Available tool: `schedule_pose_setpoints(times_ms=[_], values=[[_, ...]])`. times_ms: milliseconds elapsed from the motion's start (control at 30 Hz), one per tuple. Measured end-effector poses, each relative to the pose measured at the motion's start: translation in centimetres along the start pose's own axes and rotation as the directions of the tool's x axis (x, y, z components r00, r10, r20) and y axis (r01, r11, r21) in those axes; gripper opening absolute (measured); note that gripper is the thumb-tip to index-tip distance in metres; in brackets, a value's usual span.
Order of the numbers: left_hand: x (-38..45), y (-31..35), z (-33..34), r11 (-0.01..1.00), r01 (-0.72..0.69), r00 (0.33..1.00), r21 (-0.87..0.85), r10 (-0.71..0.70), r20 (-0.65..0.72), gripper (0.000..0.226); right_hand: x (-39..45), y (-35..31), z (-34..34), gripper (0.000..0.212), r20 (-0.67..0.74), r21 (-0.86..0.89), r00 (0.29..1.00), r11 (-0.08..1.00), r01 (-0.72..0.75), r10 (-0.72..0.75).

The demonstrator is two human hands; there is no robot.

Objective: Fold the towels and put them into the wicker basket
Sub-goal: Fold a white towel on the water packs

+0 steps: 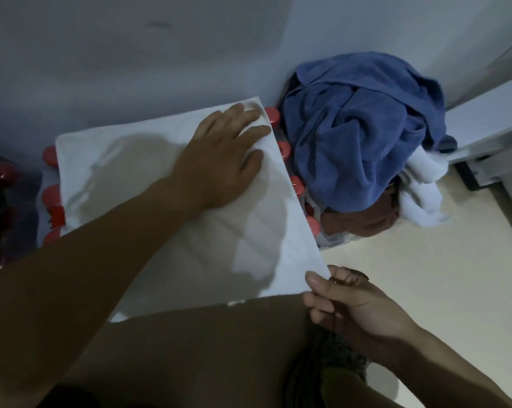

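Note:
A white towel (148, 184) lies spread flat over a pack of red-capped bottles (297, 184). My left hand (222, 154) rests palm down on the towel's far right part, fingers apart. At the towel's near right corner, my right hand (349, 301) pinches the cloth between thumb and fingers. To the right, a heap of unfolded towels sits against the wall: a blue towel (363, 128) on top, a brown towel (363, 219) under it, and a white towel (422, 198) poking out on the right. No wicker basket shows clearly.
A pale wall (131, 54) stands right behind the towel and the heap. Cream floor (425, 275) stretches to the right. A white frame or door edge (490, 136) runs along the far right. More red-capped bottles (50, 156) show at the towel's left edge.

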State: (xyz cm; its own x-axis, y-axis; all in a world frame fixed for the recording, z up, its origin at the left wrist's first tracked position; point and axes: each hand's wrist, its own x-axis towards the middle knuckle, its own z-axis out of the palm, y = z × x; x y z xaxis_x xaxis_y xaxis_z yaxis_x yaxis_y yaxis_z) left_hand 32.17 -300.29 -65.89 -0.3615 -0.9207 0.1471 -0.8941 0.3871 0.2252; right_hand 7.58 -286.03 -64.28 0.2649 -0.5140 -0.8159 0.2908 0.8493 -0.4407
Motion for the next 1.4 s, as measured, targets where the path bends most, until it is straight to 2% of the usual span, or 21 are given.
schedule_pose_setpoints(times_ms=[133, 233, 333, 433, 533, 600, 667, 700, 767, 800, 833, 867, 933, 1000, 1067, 1100, 1133, 1200, 1267, 1333, 1400], values=[[0.0, 0.0, -0.2, 1.000, -0.001, 1.000, -0.004, 0.001, 0.026, 0.049, 0.6, 0.2, -0.2, 0.032, -0.038, -0.172, 0.992, 0.978, 0.116, -0.124], [-0.2, 0.7, -1.1, 0.998, 0.006, 1.000, -0.061, -0.005, 0.021, 0.045, 0.5, 0.1, 0.0, 0.019, -0.002, -0.258, 0.978, 0.945, 0.202, -0.210], [-2.5, 3.5, -3.5, 0.966, 0.023, 0.993, -0.258, -0.052, -0.107, 0.027, -0.1, -0.5, 0.0, 0.021, 0.059, -0.294, 0.959, 0.913, 0.283, -0.278], [-7.2, 7.6, -6.1, 0.896, -0.006, 0.997, -0.445, -0.028, -0.069, 0.021, -1.0, -2.2, 0.6, 0.036, 0.152, -0.303, 0.940, 0.890, 0.340, -0.307], [-10.7, 10.4, -7.0, 0.881, -0.021, 0.999, -0.472, -0.005, -0.053, 0.034, -2.0, -3.6, 2.1, 0.039, 0.254, -0.187, 0.935, 0.936, 0.298, -0.247], [-11.5, 11.4, -6.6, 0.865, 0.046, 0.997, -0.500, -0.073, -0.035, 0.045, -2.2, -4.1, 3.1, 0.024, 0.318, -0.133, 0.917, 0.946, 0.297, -0.243], [-11.5, 12.1, -6.2, 0.802, 0.153, 0.980, -0.578, -0.198, -0.016, 0.049, -2.2, -4.5, 3.7, 0.011, 0.337, -0.151, 0.910, 0.940, 0.306, -0.242], [-11.3, 12.2, -6.1, 0.754, 0.200, 0.962, -0.626, -0.273, -0.022, 0.048, -2.1, -4.7, 3.8, 0.015, 0.353, -0.158, 0.905, 0.939, 0.307, -0.236], [-11.1, 11.9, -5.8, 0.646, 0.246, 0.922, -0.723, -0.387, -0.033, 0.038, -2.3, -5.0, 4.0, 0.040, 0.394, -0.124, 0.892, 0.949, 0.289, -0.220], [-10.9, 11.6, -5.7, 0.610, 0.245, 0.914, -0.753, -0.404, -0.029, 0.033, -2.5, -5.2, 4.1, 0.049, 0.416, -0.122, 0.882, 0.948, 0.295, -0.221], [-10.8, 11.2, -5.6, 0.596, 0.244, 0.915, -0.765, -0.402, -0.022, 0.029, -2.6, -5.5, 4.1, 0.048, 0.432, -0.157, 0.868, 0.928, 0.338, -0.243], [-10.6, 10.8, -5.6, 0.591, 0.253, 0.916, -0.766, -0.400, -0.006, 0.026, -2.7, -5.7, 4.1, 0.039, 0.434, -0.244, 0.852, 0.872, 0.424, -0.293], [-10.3, 10.1, -5.7, 0.567, 0.295, 0.910, -0.769, -0.411, 0.047, 0.021, -2.7, -6.1, 4.6, 0.020, 0.395, -0.469, 0.762, 0.601, 0.648, -0.513], [-10.0, 9.4, -5.8, 0.532, 0.307, 0.916, -0.789, -0.390, 0.093, 0.016, -2.4, -6.6, 5.6, 0.017, 0.427, -0.535, 0.563, 0.305, 0.788, -0.707], [-9.6, 8.8, -6.2, 0.510, 0.295, 0.930, -0.808, -0.348, 0.119, 0.016, -2.0, -7.2, 6.9, 0.036, 0.597, -0.519, 0.403, 0.049, 0.854, -0.693], [-9.4, 8.4, -6.3, 0.500, 0.290, 0.933, -0.816, -0.337, 0.125, 0.016, -1.6, -7.8, 7.4, 0.042, 0.676, -0.531, 0.374, -0.067, 0.845, -0.635], [-9.2, 8.1, -6.5, 0.483, 0.294, 0.932, -0.825, -0.336, 0.136, 0.016, -1.3, -8.4, 7.8, 0.043, 0.718, -0.558, 0.392, -0.139, 0.818, -0.575], [-8.8, 7.6, -6.8, 0.442, 0.329, 0.918, -0.834, -0.358, 0.172, 0.014, -0.5, -9.4, 8.5, 0.038, 0.702, -0.649, 0.528, -0.125, 0.751, -0.478], [-8.5, 7.3, -7.1, 0.404, 0.365, 0.892, -0.839, -0.410, 0.190, 0.015, 0.1, -9.8, 9.2, 0.031, 0.631, -0.705, 0.629, 0.004, 0.710, -0.455], [-8.7, 7.1, -7.2, 0.345, 0.393, 0.860, -0.852, -0.465, 0.208, 0.015, 0.9, -9.7, 9.5, 0.019, 0.570, -0.709, 0.621, 0.059, 0.703, -0.538], [-9.0, 6.9, -7.3, 0.295, 0.442, 0.824, -0.847, -0.508, 0.252, 0.023, 1.7, -9.4, 9.7, 0.016, 0.539, -0.719, 0.567, 0.009, 0.694, -0.623]])
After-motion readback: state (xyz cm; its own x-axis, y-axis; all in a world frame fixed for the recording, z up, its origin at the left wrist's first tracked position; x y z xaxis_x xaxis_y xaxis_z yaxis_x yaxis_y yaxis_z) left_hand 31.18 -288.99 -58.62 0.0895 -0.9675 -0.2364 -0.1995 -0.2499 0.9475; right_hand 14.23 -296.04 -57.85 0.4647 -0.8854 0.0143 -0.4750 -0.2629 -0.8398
